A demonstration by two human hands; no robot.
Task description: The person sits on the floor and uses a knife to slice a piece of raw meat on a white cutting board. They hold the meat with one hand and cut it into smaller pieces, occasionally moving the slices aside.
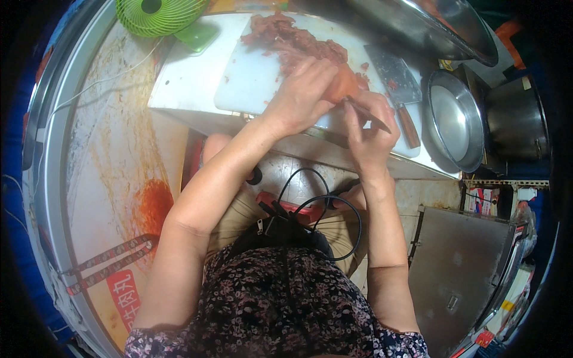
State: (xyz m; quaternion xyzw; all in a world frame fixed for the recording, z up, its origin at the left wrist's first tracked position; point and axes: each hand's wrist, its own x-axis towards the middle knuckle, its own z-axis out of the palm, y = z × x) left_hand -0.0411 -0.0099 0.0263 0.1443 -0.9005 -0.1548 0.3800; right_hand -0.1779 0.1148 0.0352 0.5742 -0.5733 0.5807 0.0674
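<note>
My left hand (301,96) presses on an orange-red piece of meat (342,85) near the front edge of a white cutting board (244,85). Close beside it, my right hand (374,121) is closed around a small dark knife (369,117), partly covered by the fingers. The knife's far end reaches the meat's near side. Raw red meat (300,40) lies in a loose heap on the board behind my hands. A cleaver (396,78) with a wooden handle rests on the board to the right, bits of meat on its blade.
Right of the board stand a steel bowl (454,121) and a dark metal pot (515,118); a large steel basin (429,27) is behind. A green fan (156,15) stands at the back left, its cord trailing left. Below right is a metal cabinet (456,268).
</note>
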